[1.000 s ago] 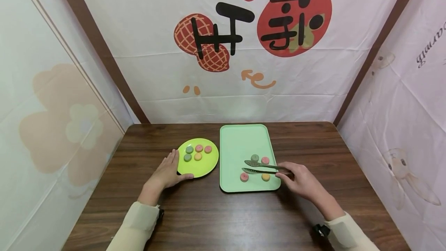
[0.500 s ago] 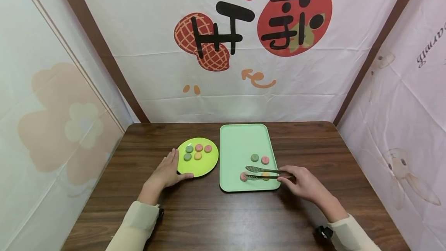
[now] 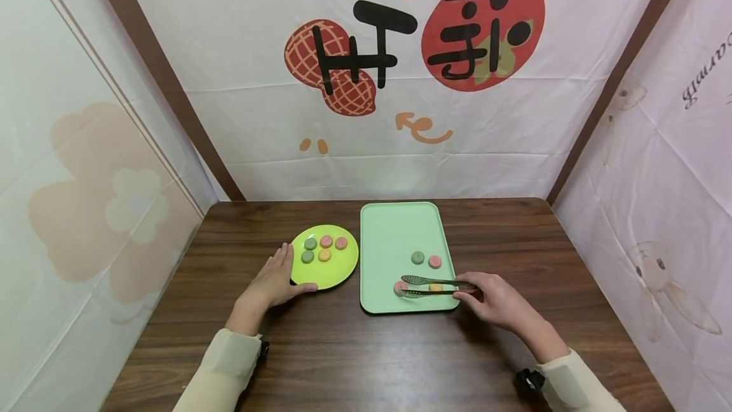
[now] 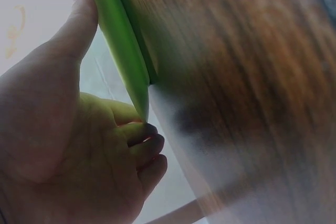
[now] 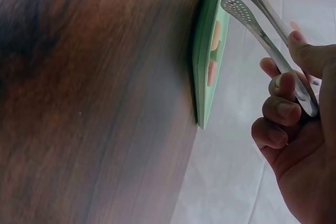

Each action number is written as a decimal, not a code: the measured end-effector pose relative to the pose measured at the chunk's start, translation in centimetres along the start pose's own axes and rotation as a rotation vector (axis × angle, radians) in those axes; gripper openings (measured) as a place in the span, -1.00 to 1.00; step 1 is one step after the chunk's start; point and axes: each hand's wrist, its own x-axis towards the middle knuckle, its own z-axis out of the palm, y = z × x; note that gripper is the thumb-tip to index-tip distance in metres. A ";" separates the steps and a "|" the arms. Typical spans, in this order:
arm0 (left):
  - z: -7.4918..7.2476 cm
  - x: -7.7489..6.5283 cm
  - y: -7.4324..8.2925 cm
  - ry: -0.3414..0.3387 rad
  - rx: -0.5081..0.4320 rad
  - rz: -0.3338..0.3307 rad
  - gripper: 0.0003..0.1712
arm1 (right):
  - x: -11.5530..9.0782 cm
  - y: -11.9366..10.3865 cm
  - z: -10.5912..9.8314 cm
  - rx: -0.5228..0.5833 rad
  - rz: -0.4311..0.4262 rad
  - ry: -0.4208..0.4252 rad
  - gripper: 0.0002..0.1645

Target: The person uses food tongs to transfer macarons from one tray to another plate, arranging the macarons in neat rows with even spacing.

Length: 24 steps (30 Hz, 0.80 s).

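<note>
My left hand [image 3: 271, 281] rests at the left edge of the yellow-green plate [image 3: 343, 269], its fingers fairly straight and the thumb touching the near rim. On that plate lie several small pink, green and yellow macarons [image 3: 325, 255]. My right hand [image 3: 494, 297] holds metal tongs [image 5: 270, 48] with perforated tips, spread apart over the light green tray [image 3: 394, 227]. The lower tip partly covers a pink macaron [image 3: 398, 287]; contact cannot be told. A yellow macaron [image 3: 436, 287] sits under the tong arms. Farther back are a green macaron [image 3: 418, 257] and another pink macaron [image 3: 434, 262].
Plate and tray stand side by side on a dark wood table [image 3: 366, 361]. A printed white cloth [image 3: 251, 119] hangs behind the table, with cloth walls on both sides.
The tongs have shifted toward the near side of the tray, from between the two rows of macarons to over the near pink one. My left hand has stayed at the plate.
</note>
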 end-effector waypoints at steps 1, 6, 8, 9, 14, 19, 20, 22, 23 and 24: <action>0.0 0.0 0.0 -0.001 0.000 -0.001 0.53 | 0.0 0.0 0.0 -0.003 -0.002 -0.001 -0.75; 0.0 0.0 0.0 -0.006 -0.001 -0.003 0.53 | 0.1 0.1 0.2 -0.013 -0.011 -0.001 -0.72; -0.1 0.0 0.0 -0.007 -0.002 -0.004 0.54 | 0.1 0.1 0.3 -0.013 -0.012 -0.001 -0.72; -0.1 0.0 0.0 -0.007 -0.002 -0.004 0.54 | 0.1 0.1 0.3 -0.014 -0.011 0.000 -0.71; 0.0 0.1 -0.1 -0.009 0.000 -0.006 0.54 | 0.3 0.0 0.3 -0.018 -0.005 -0.004 -0.71; 0.0 0.0 -0.1 -0.007 -0.004 -0.008 0.54 | 0.3 -0.1 0.4 -0.026 -0.009 0.005 -0.72; 0.0 0.0 -0.1 -0.006 -0.006 -0.008 0.53 | 0.2 -0.1 0.4 -0.027 -0.010 0.007 -0.72; 0.0 0.0 -0.1 -0.006 -0.007 -0.009 0.53 | 0.2 0.0 0.4 -0.029 -0.013 0.013 -0.73; 0.0 0.0 -0.1 -0.005 -0.008 -0.009 0.52 | 0.2 0.0 0.5 -0.029 -0.014 0.014 -0.74; 0.0 0.0 -0.1 -0.005 -0.009 -0.010 0.52 | 0.2 0.0 0.5 -0.029 -0.013 0.015 -0.74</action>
